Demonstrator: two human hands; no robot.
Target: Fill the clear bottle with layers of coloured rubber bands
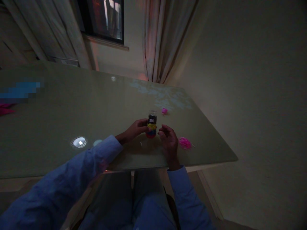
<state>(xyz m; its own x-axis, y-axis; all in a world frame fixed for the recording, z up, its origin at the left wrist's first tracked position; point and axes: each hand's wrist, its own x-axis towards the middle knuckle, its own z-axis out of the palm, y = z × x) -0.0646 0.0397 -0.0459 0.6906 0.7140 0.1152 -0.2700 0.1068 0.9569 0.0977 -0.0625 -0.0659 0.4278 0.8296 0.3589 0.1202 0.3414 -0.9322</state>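
A small clear jar (pixel 152 126) stands upright on the table, its contents banded red, blue, yellow and black from the bottom up, with its clear neck showing above. My left hand (pixel 137 129) is closed around the jar from the left side. Just right of the jar is my right hand (pixel 169 140), its fingers curled in and thumb close to them. Whatever it pinches, if anything, is too small or hidden to make out. A pile of bright pink strands or beads (pixel 184 143) lies right beside my right hand. Behind the jar sits a small pink object (pixel 164 111).
The glossy table (pixel 115 105) ends at a right edge near the wall (pixel 251 95). A blurred blue patch (pixel 20 91) and a pink item (pixel 6 110) are at far left. Curtains (pixel 155 38) hang behind. A ceiling light reflects on the tabletop.
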